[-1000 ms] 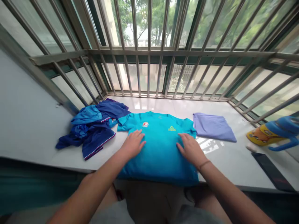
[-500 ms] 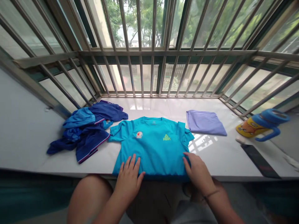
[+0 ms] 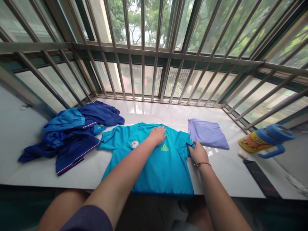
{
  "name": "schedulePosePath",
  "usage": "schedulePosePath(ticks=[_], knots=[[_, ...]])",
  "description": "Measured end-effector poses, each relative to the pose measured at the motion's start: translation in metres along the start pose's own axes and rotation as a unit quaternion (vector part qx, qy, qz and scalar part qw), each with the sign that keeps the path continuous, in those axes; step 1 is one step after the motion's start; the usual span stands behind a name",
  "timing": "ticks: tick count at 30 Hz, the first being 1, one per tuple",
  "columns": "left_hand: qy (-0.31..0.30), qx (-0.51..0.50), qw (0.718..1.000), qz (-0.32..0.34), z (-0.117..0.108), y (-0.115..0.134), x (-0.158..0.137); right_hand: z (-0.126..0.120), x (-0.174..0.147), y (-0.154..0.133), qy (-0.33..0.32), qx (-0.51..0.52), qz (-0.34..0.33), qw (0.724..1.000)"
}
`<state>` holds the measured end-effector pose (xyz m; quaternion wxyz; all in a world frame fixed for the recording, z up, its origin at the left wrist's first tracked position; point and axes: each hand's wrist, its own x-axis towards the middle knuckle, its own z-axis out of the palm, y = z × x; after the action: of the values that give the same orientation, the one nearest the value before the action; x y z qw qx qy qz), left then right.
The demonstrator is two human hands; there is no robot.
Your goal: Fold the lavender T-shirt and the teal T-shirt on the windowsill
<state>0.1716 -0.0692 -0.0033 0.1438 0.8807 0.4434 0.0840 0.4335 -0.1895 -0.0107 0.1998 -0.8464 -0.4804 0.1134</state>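
A turquoise T-shirt [image 3: 154,170] lies spread front side up, collar away from me, its hem hanging slightly over the near edge. It bears a round red-and-white badge and a yellow-green logo. My left hand [image 3: 157,135] rests flat on the chest just below the collar, fingers extended. At the sleeve on the right, my right hand [image 3: 199,152] pinches the cuff between thumb and fingers. My left forearm crosses the shirt and covers part of its front.
Crumpled dark and light blue clothes [image 3: 74,134] lie at left on the white sill [image 3: 134,112]. A folded lavender cloth [image 3: 208,134] is at right. Beyond it are a blue-and-yellow bottle [image 3: 262,141], a small pale object [image 3: 242,154] and a black phone-like slab [image 3: 261,179]. Metal bars [image 3: 154,54] enclose the sill.
My left hand has moved from the shirt's lower part up to the chest. My right hand has gone up to the sleeve and taken hold of it. The view has shifted slightly.
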Motion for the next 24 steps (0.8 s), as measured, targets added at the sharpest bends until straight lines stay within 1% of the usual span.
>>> schedulePosePath(ticks=[2, 4, 6, 8, 10, 12, 13, 14, 15, 16, 17, 18, 19, 20, 21, 22, 23, 24], knots=[[0.009, -0.004, 1.000, -0.007, 0.006, -0.013, 0.008, -0.006, -0.001, 0.017, 0.016, 0.021, 0.014, 1.000], [0.018, -0.008, 1.000, -0.003, 0.011, -0.022, 0.008, -0.013, -0.004, 0.032, 0.031, 0.042, 0.038, 0.998], [0.027, -0.012, 1.000, 0.003, 0.015, -0.026, 0.006, -0.017, -0.007, 0.043, 0.041, 0.066, 0.064, 0.995], [0.030, -0.015, 0.999, 0.004, 0.017, -0.027, 0.005, -0.017, -0.009, 0.048, 0.049, 0.091, 0.084, 0.991], [0.028, -0.016, 0.999, 0.002, 0.018, -0.026, 0.005, -0.015, -0.012, 0.046, 0.058, 0.114, 0.101, 0.987], [0.025, -0.016, 1.000, 0.000, 0.017, -0.026, 0.006, -0.014, -0.017, 0.037, 0.067, 0.133, 0.114, 0.982], [0.025, -0.016, 1.000, 0.000, 0.017, -0.026, 0.007, -0.015, -0.021, 0.030, 0.080, 0.148, 0.108, 0.980], [0.026, -0.018, 1.000, -0.001, 0.016, -0.026, 0.007, -0.017, -0.028, 0.021, 0.102, 0.167, 0.085, 0.977], [0.027, -0.020, 0.999, -0.001, 0.016, -0.026, 0.007, -0.021, -0.036, 0.011, 0.127, 0.185, 0.039, 0.974], [0.029, -0.022, 0.999, -0.003, 0.016, -0.026, 0.006, -0.026, -0.045, 0.001, 0.145, 0.198, -0.033, 0.969], [0.032, -0.025, 0.999, -0.003, 0.016, -0.027, 0.006, -0.031, -0.055, -0.011, 0.147, 0.201, -0.126, 0.960], [0.035, -0.028, 0.999, -0.004, 0.016, -0.027, 0.006, -0.036, -0.065, -0.022, 0.125, 0.187, -0.232, 0.946], [0.038, -0.033, 0.999, -0.004, 0.016, -0.027, 0.006, -0.040, -0.074, -0.032, 0.083, 0.159, -0.337, 0.924], [0.042, -0.041, 0.998, -0.005, 0.016, -0.027, 0.006, -0.042, -0.083, -0.040, 0.030, 0.121, -0.427, 0.895], [0.047, -0.051, 0.998, -0.007, 0.015, -0.028, 0.007, -0.043, -0.090, -0.047, -0.019, 0.082, -0.496, 0.864], [0.051, -0.062, 0.997, -0.010, 0.015, -0.028, 0.007, -0.042, -0.096, -0.051, -0.053, 0.046, -0.543, 0.837], [0.056, -0.071, 0.996, -0.014, 0.014, -0.029, 0.008, -0.039, -0.100, -0.054, -0.071, 0.015, -0.573, 0.816], [0.060, -0.079, 0.995, -0.018, 0.014, -0.029, 0.008, -0.035, -0.104, -0.054, -0.077, -0.009, -0.591, 0.803]])
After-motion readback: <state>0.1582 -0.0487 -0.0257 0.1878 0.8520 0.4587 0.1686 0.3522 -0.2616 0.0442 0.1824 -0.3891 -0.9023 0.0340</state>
